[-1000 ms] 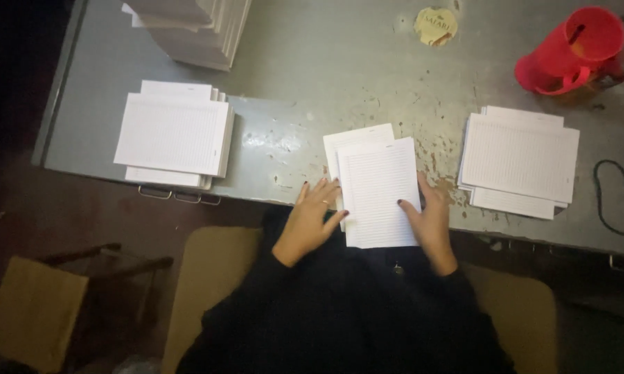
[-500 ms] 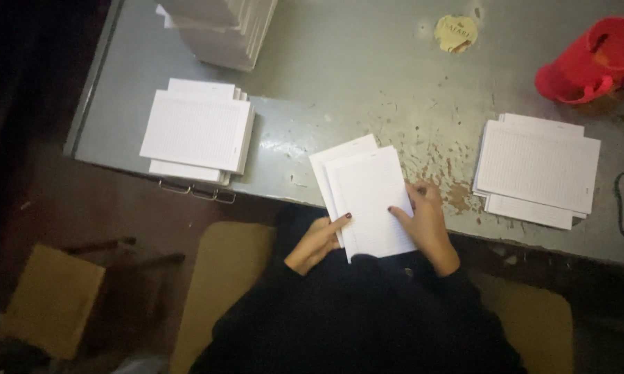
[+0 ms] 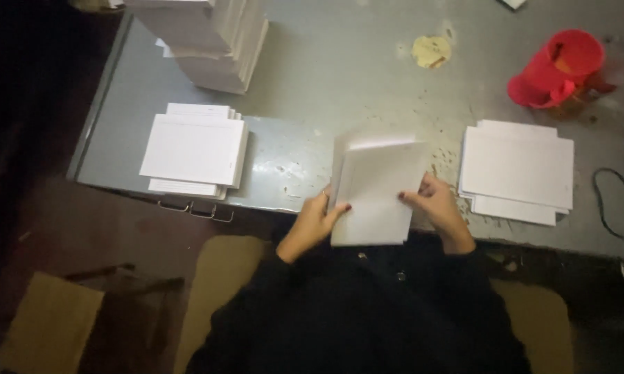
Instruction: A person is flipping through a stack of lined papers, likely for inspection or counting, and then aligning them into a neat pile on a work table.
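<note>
lifting now off the table point(image 3: 312, 90), both hands' fingers clamp the paper sheets point(image 3: 374, 194), earlier flat.

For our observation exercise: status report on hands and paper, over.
Left hand and right hand both grip the white sheets, lifted off grey table. Paper stacks either side, clear of hands.

Open grey tabletop point(image 3: 339, 90) lies at twelve o'clock of the held sheets point(image 3: 378, 190), broken only by a yellow scrap point(image 3: 431, 50). A white stack point(image 3: 194, 149) blocks nine o'clock, another stack point(image 3: 518, 170) three o'clock, a tall pile point(image 3: 211, 34) eleven o'clock, a red cup point(image 3: 558, 66) two o'clock.
</note>
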